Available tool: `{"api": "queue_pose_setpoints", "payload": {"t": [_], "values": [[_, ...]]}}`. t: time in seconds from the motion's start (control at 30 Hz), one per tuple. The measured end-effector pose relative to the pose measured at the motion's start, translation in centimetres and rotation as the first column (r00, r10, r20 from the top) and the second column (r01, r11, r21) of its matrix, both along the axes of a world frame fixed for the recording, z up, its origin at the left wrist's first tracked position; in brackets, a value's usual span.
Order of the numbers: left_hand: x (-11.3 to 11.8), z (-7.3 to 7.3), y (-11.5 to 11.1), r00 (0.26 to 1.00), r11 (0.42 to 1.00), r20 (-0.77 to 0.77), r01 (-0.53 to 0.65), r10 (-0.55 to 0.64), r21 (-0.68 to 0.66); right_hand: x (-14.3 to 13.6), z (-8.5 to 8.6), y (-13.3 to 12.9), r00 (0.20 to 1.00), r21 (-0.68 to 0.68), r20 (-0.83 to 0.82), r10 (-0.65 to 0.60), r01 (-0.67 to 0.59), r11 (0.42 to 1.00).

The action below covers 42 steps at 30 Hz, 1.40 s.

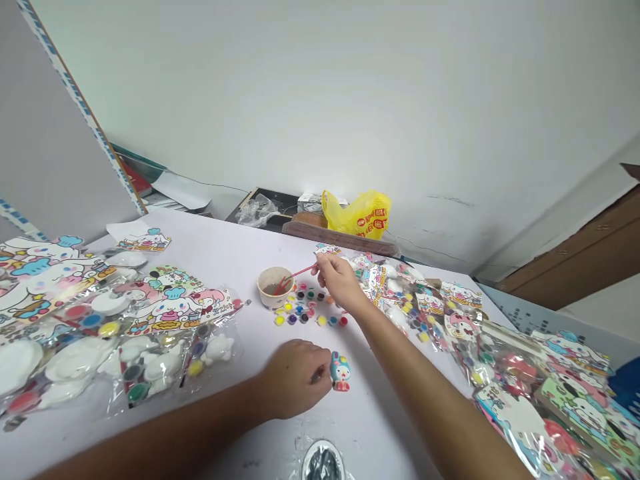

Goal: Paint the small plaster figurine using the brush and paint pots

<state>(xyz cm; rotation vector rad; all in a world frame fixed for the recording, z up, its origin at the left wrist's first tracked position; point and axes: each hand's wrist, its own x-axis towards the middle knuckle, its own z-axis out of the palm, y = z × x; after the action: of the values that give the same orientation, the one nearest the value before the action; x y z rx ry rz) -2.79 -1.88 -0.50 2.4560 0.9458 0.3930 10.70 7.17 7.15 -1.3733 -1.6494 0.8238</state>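
Observation:
My left hand [300, 377] is closed at the left edge of a small painted rabbit-like figurine [341, 373], coloured blue, white and red. Most of its fingertips are hidden behind the hand. Farther forward, my right hand [337, 277] pinches a thin red paintbrush [303, 271], whose lower end reaches into a paper bowl [273, 303] of murky grey water. More red sticks show inside the bowl. Several small paint pots [305, 319] in yellow, blue, purple, red and other colours sit on the white table [215, 427] between the bowl and the figurine.
Clear packets of white figurines and paints [165, 363] cover the left side; similar packets [465, 323] spread along the right. A round dark object in plastic [323, 461] lies at the near edge. Behind the table are a yellow bag [357, 215] and a wall [350, 100].

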Motion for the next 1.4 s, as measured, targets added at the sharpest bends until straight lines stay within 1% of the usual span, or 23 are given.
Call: {"api": "queue_pose_setpoints", "payload": {"t": [0.13, 0.3, 0.47, 0.6, 0.73, 0.83, 0.97, 1.1, 1.2, 1.27, 1.4], "values": [[0.0, 0.1, 0.0, 1.0, 1.0, -0.012, 0.003, -0.003, -0.002, 0.2, 0.2, 0.0, 0.999, -0.075, 0.004, 0.045, -0.045, 0.996], [0.0, 0.0, 0.0, 1.0, 1.0, -0.01, 0.019, -0.019, 0.01, 0.5, 0.3, -0.4, 0.998, -0.118, -0.005, 0.062, -0.062, 0.991], [-0.1, 0.1, 0.0, 1.0, 1.0, -0.006, 0.016, -0.016, 0.018, 1.3, 0.4, -0.6, 0.997, -0.114, -0.042, 0.063, -0.067, 0.991], [-0.1, 0.1, 0.0, 1.0, 1.0, -0.014, 0.016, -0.016, 0.015, 1.7, -0.1, -0.3, 0.992, -0.118, -0.104, 0.072, -0.084, 0.99], [0.0, 0.1, 0.2, 0.999, 1.0, -0.033, 0.012, -0.012, 0.006, 1.2, -0.9, -0.6, 0.988, -0.096, -0.058, 0.143, -0.148, 0.984], [-0.1, 0.0, 0.2, 0.999, 1.0, -0.05, 0.019, -0.019, 0.0, 1.7, -0.6, -0.9, 0.99, -0.046, -0.028, 0.142, -0.143, 0.989], [-0.2, 0.1, 0.1, 0.997, 1.0, -0.072, 0.027, -0.028, -0.016, 3.9, 0.7, -0.8, 0.993, -0.02, -0.003, 0.121, -0.121, 0.992], [-0.1, 0.3, 0.1, 0.995, 0.999, -0.091, 0.03, -0.033, -0.03, 6.4, 2.5, -1.0, 0.994, 0.016, 0.049, 0.102, -0.103, 0.995], [-0.1, 0.3, 0.1, 0.995, 0.999, -0.097, 0.034, -0.038, -0.037, 7.6, 4.2, -2.3, 0.987, 0.055, 0.147, 0.062, -0.07, 0.996], [-0.2, 0.2, 0.0, 0.994, 0.999, -0.098, 0.037, -0.04, -0.039, 8.1, 5.4, -3.5, 0.969, 0.082, 0.239, 0.055, -0.076, 0.994], [-0.3, -0.1, 0.0, 0.995, 0.999, -0.087, 0.043, -0.045, -0.022, 8.5, 7.4, -5.5, 0.93, 0.09, 0.361, 0.069, -0.108, 0.99]]}}
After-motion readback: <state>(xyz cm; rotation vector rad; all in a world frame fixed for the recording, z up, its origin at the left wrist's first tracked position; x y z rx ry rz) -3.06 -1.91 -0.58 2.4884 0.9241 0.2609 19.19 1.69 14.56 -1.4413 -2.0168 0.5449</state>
